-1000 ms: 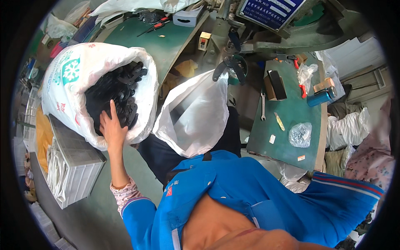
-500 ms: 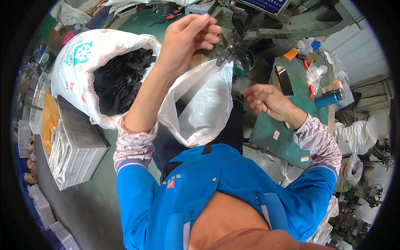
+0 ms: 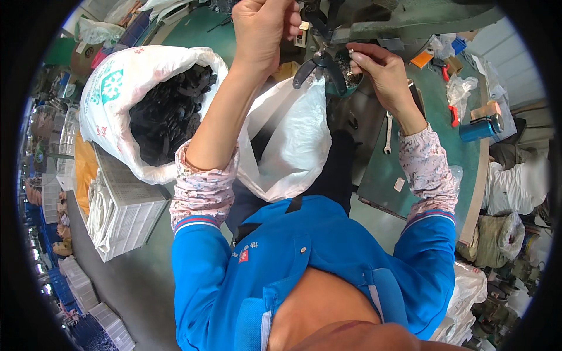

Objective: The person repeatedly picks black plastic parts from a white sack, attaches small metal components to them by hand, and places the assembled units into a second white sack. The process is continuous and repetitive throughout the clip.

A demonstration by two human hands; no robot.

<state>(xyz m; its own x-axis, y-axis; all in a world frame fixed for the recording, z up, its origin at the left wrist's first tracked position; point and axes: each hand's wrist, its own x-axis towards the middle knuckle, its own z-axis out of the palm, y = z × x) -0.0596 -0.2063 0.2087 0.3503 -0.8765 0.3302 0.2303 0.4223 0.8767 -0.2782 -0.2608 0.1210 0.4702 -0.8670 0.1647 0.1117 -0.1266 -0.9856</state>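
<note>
The right hand (image 3: 383, 73) is pinching a small piece (image 3: 351, 51) near a bowl (image 3: 352, 90). The left hand (image 3: 263, 26) is curling; I cannot tell its grip.

The left hand (image 3: 260, 32), inside the sack (image 3: 126, 79) of black parts (image 3: 167, 120) 1 second ago, is now raised to the view's top edge. The right hand (image 3: 386, 76), unseen then and near the phone (image 3: 417, 96) 0.5 seconds ago, has moved up beside the green cup (image 3: 352, 91), pinching a tiny pale piece (image 3: 351, 51), and hides most of the phone.
</note>
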